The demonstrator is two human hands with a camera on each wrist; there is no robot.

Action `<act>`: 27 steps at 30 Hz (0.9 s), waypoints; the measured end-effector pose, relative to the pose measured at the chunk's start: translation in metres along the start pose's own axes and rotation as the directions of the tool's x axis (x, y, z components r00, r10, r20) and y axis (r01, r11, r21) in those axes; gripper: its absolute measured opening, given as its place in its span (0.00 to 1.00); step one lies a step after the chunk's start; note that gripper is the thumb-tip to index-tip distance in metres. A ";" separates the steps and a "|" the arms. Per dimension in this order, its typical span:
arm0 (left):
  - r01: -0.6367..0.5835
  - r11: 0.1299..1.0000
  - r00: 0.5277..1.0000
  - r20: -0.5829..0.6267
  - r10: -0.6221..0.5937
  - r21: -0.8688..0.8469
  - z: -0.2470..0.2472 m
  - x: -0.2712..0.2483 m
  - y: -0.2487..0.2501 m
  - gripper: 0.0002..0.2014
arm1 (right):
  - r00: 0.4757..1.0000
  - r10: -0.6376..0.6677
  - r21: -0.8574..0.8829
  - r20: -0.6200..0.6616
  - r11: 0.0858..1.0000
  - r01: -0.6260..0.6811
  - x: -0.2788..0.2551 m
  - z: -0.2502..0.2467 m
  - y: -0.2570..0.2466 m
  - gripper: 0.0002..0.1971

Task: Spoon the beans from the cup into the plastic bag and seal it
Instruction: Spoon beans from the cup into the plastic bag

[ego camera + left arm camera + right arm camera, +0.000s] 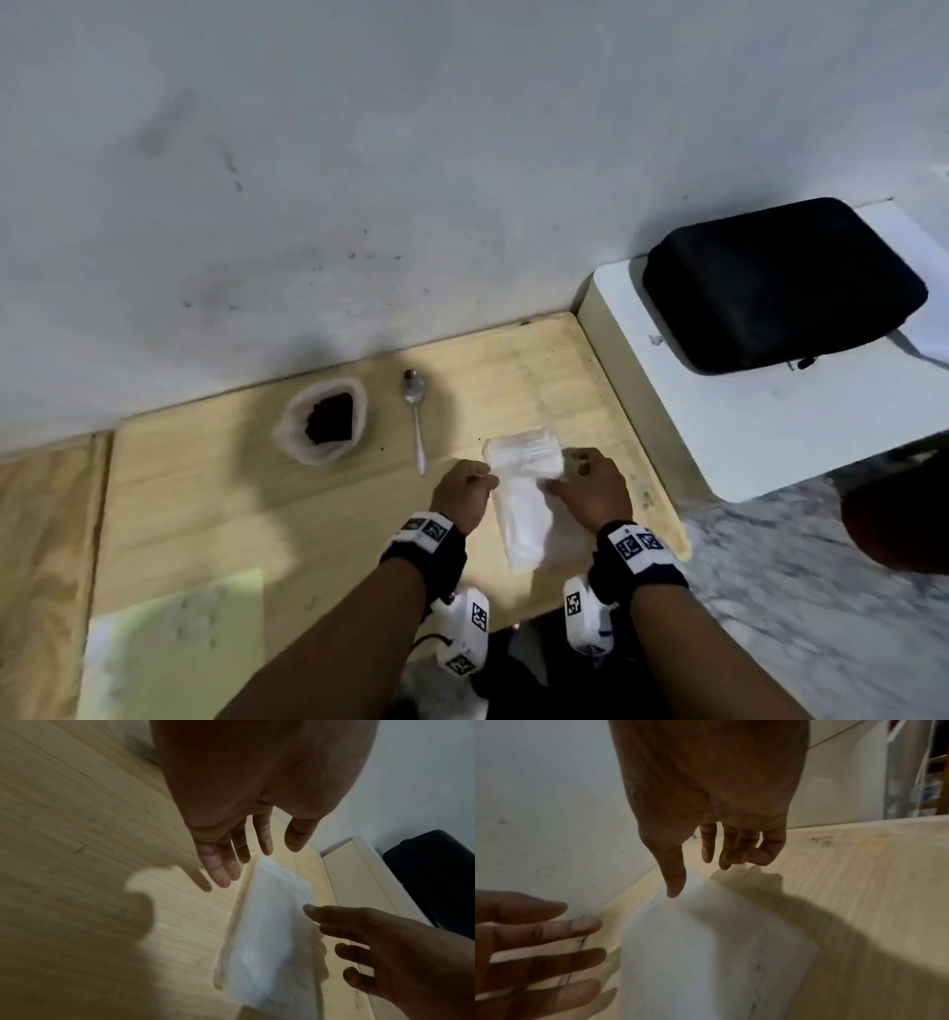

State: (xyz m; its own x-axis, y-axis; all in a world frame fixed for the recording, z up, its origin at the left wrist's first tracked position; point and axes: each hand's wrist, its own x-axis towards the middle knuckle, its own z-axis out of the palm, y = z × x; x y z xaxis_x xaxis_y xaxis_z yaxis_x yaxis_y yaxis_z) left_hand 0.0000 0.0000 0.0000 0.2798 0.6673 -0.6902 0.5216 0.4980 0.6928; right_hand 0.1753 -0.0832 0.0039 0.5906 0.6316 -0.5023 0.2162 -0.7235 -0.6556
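On the wooden table (205,514) lies a clear, empty-looking plastic bag (521,493), lengthwise towards me. My left hand (464,488) is at its left edge and my right hand (590,480) at its right edge. The left wrist view shows the left hand (239,866) with straight fingers just above the bag (270,933). In the right wrist view the right hand (700,870) hangs relaxed, thumb tip touching the bag (706,953). A translucent cup (323,419) of dark beans stands at the back left, and a metal spoon (416,421) lies beside it.
A grey wall runs along the table's far edge. To the right, a white surface (744,437) carries a black case (780,288). A pale yellow-green sheet (174,652) lies at the near left of the table. Marble floor shows at the lower right.
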 end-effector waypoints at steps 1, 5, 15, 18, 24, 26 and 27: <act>-0.004 1.000 1.000 -0.003 0.004 0.015 0.006 0.007 0.002 0.05 | 0.999 0.008 -0.037 0.035 0.999 -0.006 0.007 -0.002 -0.001 0.29; 0.080 0.995 0.996 0.042 -0.078 -0.053 0.017 0.016 0.001 0.02 | 0.997 0.033 -0.043 0.070 0.999 -0.030 0.018 -0.001 0.006 0.23; 0.044 0.998 0.996 0.073 -0.041 -0.051 0.008 0.022 0.000 0.04 | 0.995 -0.009 0.055 -0.104 0.998 0.015 0.010 -0.007 0.014 0.08; -0.072 0.997 0.994 0.084 0.075 -0.035 -0.003 0.013 0.008 0.07 | 0.999 -0.006 0.226 -0.043 0.974 0.016 0.000 -0.014 0.006 0.08; -0.267 0.950 0.961 0.023 0.274 -0.159 -0.046 -0.016 0.034 0.07 | 0.971 -0.144 0.401 0.192 0.915 0.056 -0.034 -0.022 -0.047 0.05; -0.338 0.921 0.940 -0.028 0.339 -0.193 -0.066 -0.026 0.039 0.09 | 0.952 -0.167 0.385 0.255 0.921 0.059 -0.042 -0.013 -0.068 0.08; -0.382 0.908 0.924 -0.059 0.378 -0.169 -0.075 -0.029 0.040 0.10 | 0.946 -0.176 0.374 0.271 0.925 0.065 -0.044 -0.008 -0.077 0.10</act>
State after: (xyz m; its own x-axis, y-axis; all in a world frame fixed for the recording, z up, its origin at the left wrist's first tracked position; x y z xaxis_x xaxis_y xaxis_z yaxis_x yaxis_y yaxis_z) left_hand -0.0477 0.0423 0.0638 0.4083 0.8373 -0.3636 0.2305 0.2908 0.9286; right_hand 0.1385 -0.0575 0.0809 0.3105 0.8003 -0.5129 -0.0526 -0.5243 -0.8499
